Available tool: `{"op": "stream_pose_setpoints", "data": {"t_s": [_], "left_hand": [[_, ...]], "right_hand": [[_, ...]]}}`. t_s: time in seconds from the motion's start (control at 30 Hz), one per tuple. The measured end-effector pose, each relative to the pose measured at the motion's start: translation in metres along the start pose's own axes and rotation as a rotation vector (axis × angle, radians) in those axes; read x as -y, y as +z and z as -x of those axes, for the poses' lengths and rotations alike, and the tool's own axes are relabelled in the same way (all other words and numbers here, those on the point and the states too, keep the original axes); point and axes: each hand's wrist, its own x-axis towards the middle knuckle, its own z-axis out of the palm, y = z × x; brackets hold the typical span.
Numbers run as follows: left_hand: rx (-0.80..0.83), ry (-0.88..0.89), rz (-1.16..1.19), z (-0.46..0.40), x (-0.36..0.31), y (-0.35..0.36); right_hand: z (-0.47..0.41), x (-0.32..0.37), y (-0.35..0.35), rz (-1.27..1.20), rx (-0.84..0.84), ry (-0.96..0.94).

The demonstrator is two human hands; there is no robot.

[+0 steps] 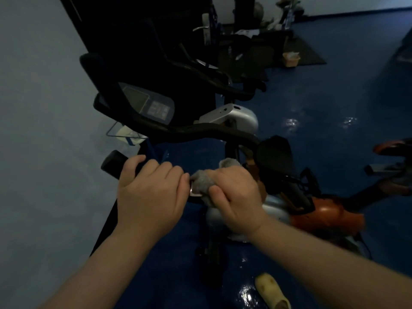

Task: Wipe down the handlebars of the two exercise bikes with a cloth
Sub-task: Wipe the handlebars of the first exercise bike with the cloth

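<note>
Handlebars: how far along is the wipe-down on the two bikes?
In hand: the right hand presses the grey cloth on the near handlebar, which the left hand grips beside it. Nothing shows as finished; cleaned parts can't be told apart. Left: apparently the far handlebar behind the console.

We see a dim room with a glossy dark blue floor (323, 103) that catches small patches of pale light. On the left a plain, pale grey-blue wall (40, 108) rises. At the far end a dark door with a metal handle (201, 27) stands beside a low surface cluttered with blurred items. A dark mat (305, 51) lies on the floor there, with a small tan box (291, 59) next to it.
</note>
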Motion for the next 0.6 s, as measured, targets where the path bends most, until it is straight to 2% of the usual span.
{"op": "stream_pose_setpoints", "data": {"t_s": [0.07,0.1,0.2,0.23,0.27,0.37,0.4,0.53,0.57,0.6], "left_hand": [[-0.029,0.008,0.01,0.001,0.0,0.003],[-0.043,0.009,0.014,0.001,0.0,0.004],[-0.07,0.005,0.021,0.002,-0.001,0.007],[-0.075,0.006,0.02,0.002,-0.001,0.007],[-0.084,0.005,0.015,0.002,-0.001,0.007],[-0.107,-0.011,-0.006,0.002,-0.003,0.009],[-0.112,-0.017,-0.009,0.002,-0.004,0.01],[-0.123,-0.03,-0.009,0.001,-0.005,0.012],[-0.125,-0.031,-0.014,0.001,-0.005,0.012],[-0.123,-0.036,-0.02,0.002,-0.005,0.012]], "right_hand": [[0.006,0.025,0.024,0.037,-0.145,0.219],[0.009,0.032,0.031,0.065,-0.189,0.24],[0.004,-0.002,0.004,0.068,-0.04,-0.094],[-0.002,-0.013,-0.005,0.05,-0.013,-0.133],[-0.007,-0.015,-0.006,0.024,-0.015,-0.091],[-0.004,0.026,0.023,0.012,-0.162,0.243],[-0.002,0.03,0.027,0.046,-0.152,0.243],[-0.01,-0.018,-0.006,0.049,0.066,-0.148],[-0.011,-0.021,-0.006,0.015,0.056,-0.143],[-0.008,-0.013,-0.001,-0.024,0.013,-0.054]]}}
